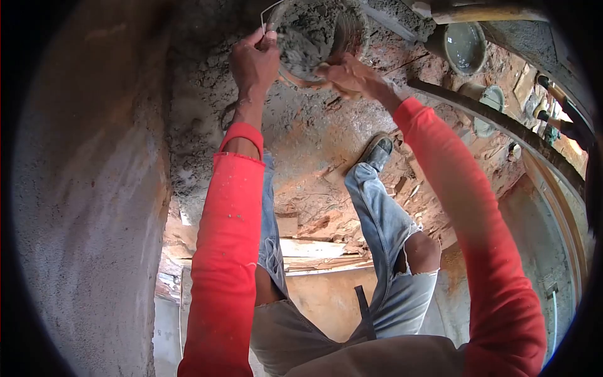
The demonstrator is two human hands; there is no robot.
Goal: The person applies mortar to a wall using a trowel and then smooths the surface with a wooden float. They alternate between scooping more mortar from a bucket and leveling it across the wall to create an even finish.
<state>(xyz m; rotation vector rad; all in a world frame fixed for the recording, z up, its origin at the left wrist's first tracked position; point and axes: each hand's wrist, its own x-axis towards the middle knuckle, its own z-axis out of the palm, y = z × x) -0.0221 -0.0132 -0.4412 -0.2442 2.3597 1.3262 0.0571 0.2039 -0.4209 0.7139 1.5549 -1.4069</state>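
Bucket (353, 30) lies against the left grip (255, 61), seemingly held.

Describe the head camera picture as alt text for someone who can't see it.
At a bucket of wet grey mix, a left hand grips the left edge and a right hand curls at the near edge, what it holds unclear. Below show red sleeves, torn jeans and a shoe on rough, dirty ground.

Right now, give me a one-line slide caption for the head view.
Left hand on the rim of a bucket of grey mortar, right hand at its near edge, red sleeves on both arms.
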